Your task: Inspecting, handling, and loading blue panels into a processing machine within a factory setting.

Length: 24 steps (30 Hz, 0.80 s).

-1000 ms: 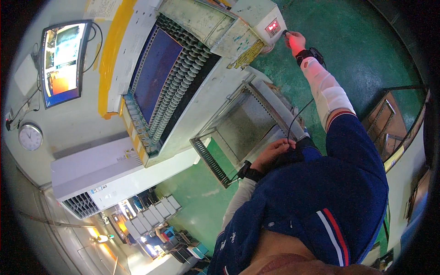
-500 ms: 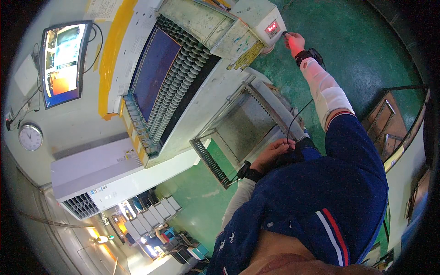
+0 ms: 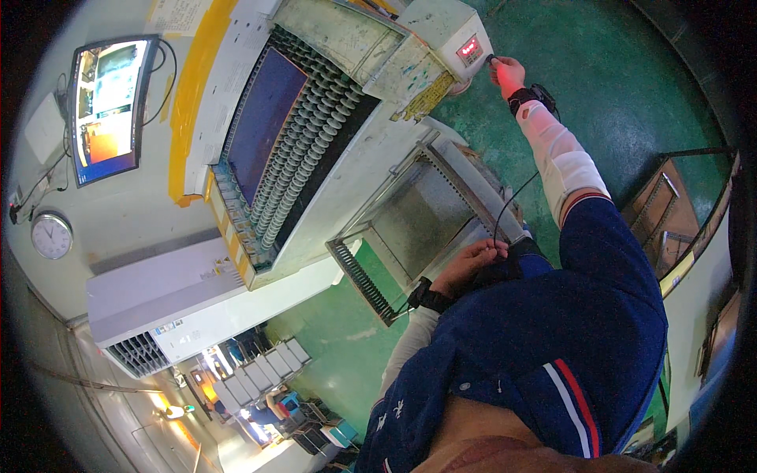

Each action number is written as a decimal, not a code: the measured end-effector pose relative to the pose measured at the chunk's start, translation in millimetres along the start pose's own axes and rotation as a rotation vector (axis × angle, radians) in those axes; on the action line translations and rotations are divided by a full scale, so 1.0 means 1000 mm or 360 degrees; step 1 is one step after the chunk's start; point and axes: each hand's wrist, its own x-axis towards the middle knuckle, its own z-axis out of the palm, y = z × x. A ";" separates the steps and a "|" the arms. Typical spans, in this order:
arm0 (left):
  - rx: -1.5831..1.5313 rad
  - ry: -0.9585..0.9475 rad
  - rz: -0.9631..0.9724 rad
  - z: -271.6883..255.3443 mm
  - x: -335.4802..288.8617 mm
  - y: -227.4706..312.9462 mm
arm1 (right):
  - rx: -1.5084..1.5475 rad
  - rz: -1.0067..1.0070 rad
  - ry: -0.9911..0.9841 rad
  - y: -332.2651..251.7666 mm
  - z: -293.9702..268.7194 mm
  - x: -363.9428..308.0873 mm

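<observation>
My right hand (image 3: 509, 75) reaches far out at the upper right, its fingers closed on a small dark knob (image 3: 490, 58) on the side of a white control box (image 3: 441, 31). A red lit display (image 3: 469, 50) shows on the box. Close to my body, my left hand (image 3: 477, 258) pinches a thin black cable (image 3: 509, 201), which runs up toward my right wrist. Left of the box, a dark blue panel (image 3: 266, 118) lies on rows of grey rollers (image 3: 311, 146) in a conveyor machine.
A metal rack frame (image 3: 371, 280) with slotted edges stands between the machine and me. On the left wall hang a screen (image 3: 110, 110) and a round clock (image 3: 52, 235). A white air conditioner (image 3: 169, 299) stands below the machine. Wooden boards with metal racks (image 3: 658, 205) are at right.
The blue panel has shifted slightly to the left along the rollers. The red figures on the display look different. Both hands keep their places.
</observation>
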 end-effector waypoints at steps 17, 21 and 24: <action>-0.0008 0.0016 -0.0008 0.001 -0.001 0.001 | -0.0007 -0.0019 -0.0013 -0.001 -0.001 -0.006; -0.0059 0.0045 0.0040 0.005 -0.002 -0.001 | 0.0023 0.0051 -0.0077 0.012 -0.007 -0.016; 0.0231 0.0040 0.0129 -0.003 -0.002 -0.002 | -0.0082 0.0180 -0.0174 0.034 -0.010 -0.039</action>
